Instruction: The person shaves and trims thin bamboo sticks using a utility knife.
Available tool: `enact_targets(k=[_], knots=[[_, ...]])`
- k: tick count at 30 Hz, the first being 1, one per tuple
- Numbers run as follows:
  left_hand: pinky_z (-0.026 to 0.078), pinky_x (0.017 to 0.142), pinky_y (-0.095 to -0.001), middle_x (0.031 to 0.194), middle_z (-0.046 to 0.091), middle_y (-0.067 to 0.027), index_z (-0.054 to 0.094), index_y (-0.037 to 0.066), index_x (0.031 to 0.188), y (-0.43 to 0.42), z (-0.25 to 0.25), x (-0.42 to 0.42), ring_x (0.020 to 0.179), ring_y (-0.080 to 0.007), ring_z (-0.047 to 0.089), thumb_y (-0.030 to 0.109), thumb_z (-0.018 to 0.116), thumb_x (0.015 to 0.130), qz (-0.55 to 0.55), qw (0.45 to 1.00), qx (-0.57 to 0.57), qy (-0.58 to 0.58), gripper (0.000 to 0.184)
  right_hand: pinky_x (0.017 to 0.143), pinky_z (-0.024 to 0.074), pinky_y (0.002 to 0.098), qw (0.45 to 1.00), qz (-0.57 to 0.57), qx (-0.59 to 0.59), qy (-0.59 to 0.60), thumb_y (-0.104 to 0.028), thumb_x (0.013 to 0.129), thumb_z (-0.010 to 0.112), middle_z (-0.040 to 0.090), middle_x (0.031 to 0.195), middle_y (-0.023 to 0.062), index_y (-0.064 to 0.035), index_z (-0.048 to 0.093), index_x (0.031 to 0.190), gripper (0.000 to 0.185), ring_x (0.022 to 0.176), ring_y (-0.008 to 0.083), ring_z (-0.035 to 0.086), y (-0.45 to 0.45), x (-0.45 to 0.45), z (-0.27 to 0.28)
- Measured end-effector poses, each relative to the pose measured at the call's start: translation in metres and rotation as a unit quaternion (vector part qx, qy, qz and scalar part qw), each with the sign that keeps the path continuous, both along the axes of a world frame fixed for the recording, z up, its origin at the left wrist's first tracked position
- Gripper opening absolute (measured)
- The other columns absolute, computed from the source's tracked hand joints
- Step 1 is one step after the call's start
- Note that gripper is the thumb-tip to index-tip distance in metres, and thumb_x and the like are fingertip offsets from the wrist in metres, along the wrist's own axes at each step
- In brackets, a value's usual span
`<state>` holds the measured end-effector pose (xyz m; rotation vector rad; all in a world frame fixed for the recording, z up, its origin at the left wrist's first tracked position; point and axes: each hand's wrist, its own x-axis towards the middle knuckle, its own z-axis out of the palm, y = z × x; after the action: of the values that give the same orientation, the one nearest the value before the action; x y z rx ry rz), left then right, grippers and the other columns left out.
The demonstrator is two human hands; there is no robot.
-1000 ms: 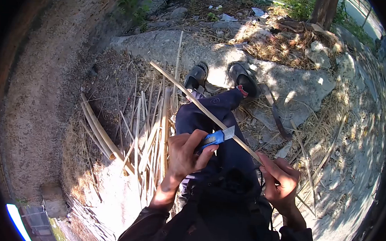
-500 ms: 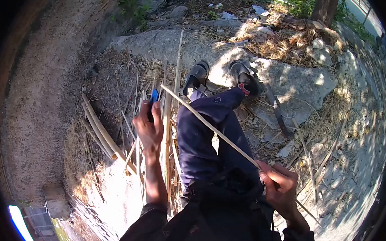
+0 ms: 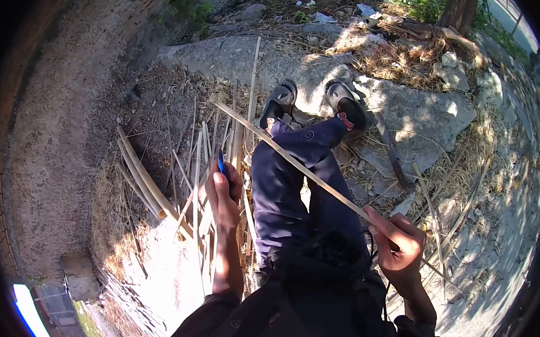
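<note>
My right hand [image 3: 396,243] pinches one end of a long pale strip [image 3: 307,172], which looks like split bamboo. The strip slants up to the left across my legs, and its far end is free in the air. Closed round a blue-handled knife [image 3: 222,165], probably a box cutter, my left hand [image 3: 223,199] is below the strip's far end, apart from it. Fingers cover much of the knife, and its blade is hard to make out.
Thicker bamboo poles [image 3: 141,176] lie at the left, with several thin strips [image 3: 197,182] beside my left hand. A long dark blade with a handle [image 3: 394,160] rests on the stone slab [image 3: 418,119] near my right shoe [image 3: 346,105]. Dry straw [image 3: 394,63] lies farther off.
My left hand has drawn back toward me and slightly right, turning the knife away from the strip's far end. The strip's far end has shifted a little up and left.
</note>
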<state>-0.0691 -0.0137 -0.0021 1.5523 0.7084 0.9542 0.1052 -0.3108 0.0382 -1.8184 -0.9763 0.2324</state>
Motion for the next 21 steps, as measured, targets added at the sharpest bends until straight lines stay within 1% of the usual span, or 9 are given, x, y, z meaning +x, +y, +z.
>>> enact_targets(k=[1, 2, 4, 6, 7, 8, 10, 11, 21], knots=[[0.023, 0.048, -0.0243, 0.069, 0.041, 0.0021, 0.048, 0.008, 0.098, -0.008, 0.001, 0.000, 0.055, -0.0061, 0.033, 0.070, 0.044, 0.107, -0.042, 0.999, -0.025, -0.014, 0.063, 0.060, 0.0511, 0.0285, 1.000, -0.003, 0.001, -0.006, 0.015, 0.085, 0.070, 0.067, 0.077, 0.0117, -0.0095, 0.077, 0.130, 0.052, 0.064, 0.0180, 0.066, 0.000, 0.000, 0.000], [0.035, 0.047, -0.0242, 0.073, 0.047, -0.0025, 0.047, 0.007, 0.099, -0.012, -0.005, 0.001, 0.057, -0.0089, 0.044, 0.067, 0.048, 0.107, -0.081, 0.992, -0.060, -0.072, 0.061, 0.060, 0.0511, 0.0285, 1.000, -0.001, 0.001, -0.006, 0.015, 0.085, 0.070, 0.067, 0.077, 0.0117, -0.0095, 0.077, 0.130, 0.052, 0.064, 0.0180, 0.066, 0.001, -0.001, 0.000], [0.045, 0.049, -0.0270, 0.077, 0.055, -0.0073, 0.042, 0.009, 0.100, -0.032, 0.012, 0.017, 0.055, -0.0154, 0.054, 0.060, 0.062, 0.104, -0.129, 0.988, -0.047, -0.071, 0.054, 0.061, 0.0532, 0.0292, 1.000, -0.005, 0.000, 0.009, 0.015, 0.084, 0.069, 0.068, 0.077, 0.0119, -0.0090, 0.078, 0.129, 0.051, 0.066, 0.0188, 0.069, 0.002, -0.003, 0.001], [0.058, 0.061, -0.0327, 0.088, 0.065, -0.0149, 0.041, 0.010, 0.099, -0.050, 0.017, 0.035, 0.066, -0.0246, 0.068, 0.044, 0.072, 0.103, -0.130, 0.987, -0.046, -0.086, 0.046, 0.062, 0.0541, 0.0294, 1.000, -0.005, 0.012, 0.004, 0.015, 0.084, 0.069, 0.068, 0.077, 0.0119, -0.0089, 0.078, 0.129, 0.051, 0.067, 0.0191, 0.070, 0.003, -0.005, -0.005], [0.063, 0.070, -0.0374, 0.096, 0.070, -0.0199, 0.041, 0.010, 0.099, -0.053, 0.021, 0.039, 0.082, -0.0317, 0.076, 0.027, 0.072, 0.104, -0.152, 0.981, -0.061, -0.103, 0.036, 0.062, 0.0550, 0.0295, 1.000, -0.007, 0.023, 0.000, 0.015, 0.085, 0.069, 0.069, 0.078, 0.0119, -0.0089, 0.078, 0.129, 0.051, 0.069, 0.0195, 0.072, 0.003, -0.006, -0.007], [0.063, 0.070, -0.0374, 0.096, 0.070, -0.0199, 0.041, 0.010, 0.099, -0.055, 0.022, 0.042, 0.082, -0.0317, 0.076, 0.027, 0.072, 0.104, -0.151, 0.981, -0.060, -0.104, 0.036, 0.062, 0.0550, 0.0295, 1.000, -0.006, 0.024, -0.001, 0.015, 0.085, 0.069, 0.069, 0.078, 0.0119, -0.0089, 0.078, 0.129, 0.051, 0.069, 0.0195, 0.072, 0.003, -0.006, -0.006], [0.067, 0.076, -0.0430, 0.100, 0.071, -0.0233, 0.041, 0.009, 0.100, -0.059, 0.024, 0.048, 0.097, -0.0386, 0.078, 0.016, 0.069, 0.104, -0.129, 0.980, -0.104, -0.105, 0.030, 0.063, 0.0558, 0.0300, 1.000, -0.004, 0.006, -0.002, 0.015, 0.085, 0.069, 0.070, 0.079, 0.0119, -0.0090, 0.078, 0.128, 0.050, 0.070, 0.0198, 0.073, 0.003, -0.006, -0.004], [0.070, 0.080, -0.0467, 0.102, 0.072, -0.0254, 0.040, 0.009, 0.099, -0.059, 0.024, 0.048, 0.100, -0.0406, 0.078, 0.005, 0.069, 0.102, -0.121, 0.977, -0.127, -0.119, 0.030, 0.063, 0.0558, 0.0300, 1.000, -0.003, 0.008, -0.003, 0.015, 0.085, 0.069, 0.070, 0.079, 0.0119, -0.0090, 0.078, 0.128, 0.050, 0.070, 0.0198, 0.073, 0.002, -0.006, -0.005], [0.071, 0.074, -0.0433, 0.100, 0.072, -0.0249, 0.037, 0.011, 0.098, -0.063, 0.047, 0.068, 0.090, -0.0372, 0.079, -0.005, 0.074, 0.094, -0.103, 0.972, -0.136, -0.161, 0.040, 0.058, 0.0524, 0.0297, 1.000, -0.011, -0.001, 0.001, 0.008, 0.088, 0.074, 0.068, 0.079, 0.0088, -0.0106, 0.078, 0.128, 0.045, 0.065, 0.0159, 0.067, 0.004, 0.006, -0.010]])
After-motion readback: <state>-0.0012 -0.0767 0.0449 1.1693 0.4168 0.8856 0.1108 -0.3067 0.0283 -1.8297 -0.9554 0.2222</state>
